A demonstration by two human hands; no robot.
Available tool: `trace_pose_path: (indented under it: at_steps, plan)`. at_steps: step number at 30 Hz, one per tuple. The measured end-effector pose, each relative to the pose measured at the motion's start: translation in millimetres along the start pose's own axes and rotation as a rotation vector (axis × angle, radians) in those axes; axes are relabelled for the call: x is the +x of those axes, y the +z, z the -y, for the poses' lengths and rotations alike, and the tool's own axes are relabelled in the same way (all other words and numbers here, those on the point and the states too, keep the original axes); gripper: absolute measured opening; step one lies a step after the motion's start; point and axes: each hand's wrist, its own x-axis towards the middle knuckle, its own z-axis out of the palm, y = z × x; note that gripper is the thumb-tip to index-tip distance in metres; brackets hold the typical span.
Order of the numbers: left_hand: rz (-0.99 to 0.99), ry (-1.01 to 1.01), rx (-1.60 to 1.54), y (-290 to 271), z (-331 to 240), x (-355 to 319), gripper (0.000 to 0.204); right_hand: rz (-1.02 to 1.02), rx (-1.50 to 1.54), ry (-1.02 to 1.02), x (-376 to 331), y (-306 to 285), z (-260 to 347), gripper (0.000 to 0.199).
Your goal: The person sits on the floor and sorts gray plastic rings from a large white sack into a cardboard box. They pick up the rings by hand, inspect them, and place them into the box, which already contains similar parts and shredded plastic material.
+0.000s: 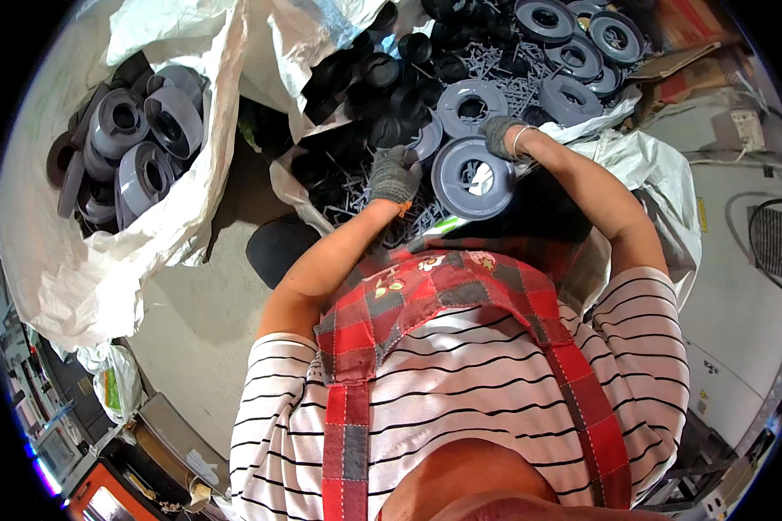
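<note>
A large round grey plastic ring part (447, 188), with a wide rim and an open centre, lies tilted just in front of me. My right hand (500, 137), in a grey knit glove, has its fingers closed on that part's upper right rim. Behind it sits a similar grey ring part (449, 106). My left hand (395, 176), also gloved, is left of the front ring, its fingers curled beside a partly covered grey ring (427, 139). Whatever its fingers hold is hidden. Thin grey plastic sprue pieces (347, 193) lie around this hand.
Several black round cup-like parts (381, 69) and more grey rings (573, 57) fill the heap beyond. At left, a white woven sack (104, 278) holds grey rings (119, 124). A light-coloured machine cabinet (730, 260) stands at right, and a black round object (280, 250) sits by my left forearm.
</note>
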Motion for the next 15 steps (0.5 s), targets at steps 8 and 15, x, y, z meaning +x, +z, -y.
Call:
trace_pose_path:
  at_steps: [8,15]
  plan:
    - [0.184,0.091,0.584,-41.9,11.5,1.0,0.033,-0.334,0.134,0.319,-54.4,-64.6,-42.8,0.020]
    - [0.059,0.206,0.202,-82.9,-26.4,8.1,0.031,-0.487,1.064,0.633,27.9,-36.2,-81.2,0.054]
